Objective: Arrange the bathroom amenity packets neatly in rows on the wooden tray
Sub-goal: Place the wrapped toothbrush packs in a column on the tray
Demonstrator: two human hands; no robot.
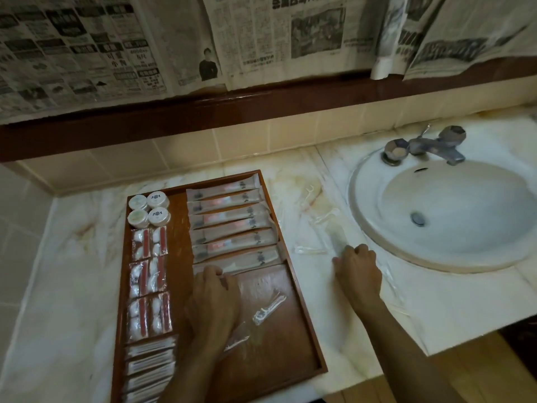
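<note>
Where the left hand [213, 301] lies flat over the wooden tray [302, 324], it hides part of a long packet [232, 267]. Curled fingers of the right hand [359, 270] pinch a blurry clear packet [338, 238] on the glossy marble counter [436, 309]; rows of packets fill the tray's far and left parts.

Glossy wooden tray [302, 315] is holding clear plastic packets [232, 219]; beside the tray, polished marble counter [436, 309] is gleaming, with a smooth ceramic sink [453, 216] and metal tap [427, 146].
</note>
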